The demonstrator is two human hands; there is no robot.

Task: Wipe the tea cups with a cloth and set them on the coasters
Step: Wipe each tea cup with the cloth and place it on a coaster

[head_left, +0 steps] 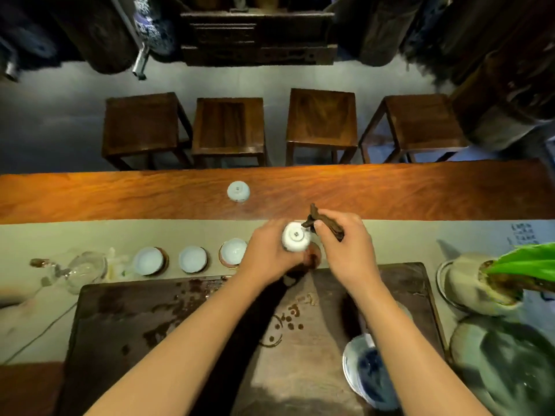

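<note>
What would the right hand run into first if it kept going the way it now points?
The right hand, holding the brown cloth, points left toward the upturned cup in the left hand; it would likely meet that cup first.

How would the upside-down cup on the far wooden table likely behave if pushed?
The cup looks like glazed porcelain, so probably fragile and slick. Resting rim-down on the polished table, it would likely slide rather than tip or roll. It looks small, so probably light.
</note>
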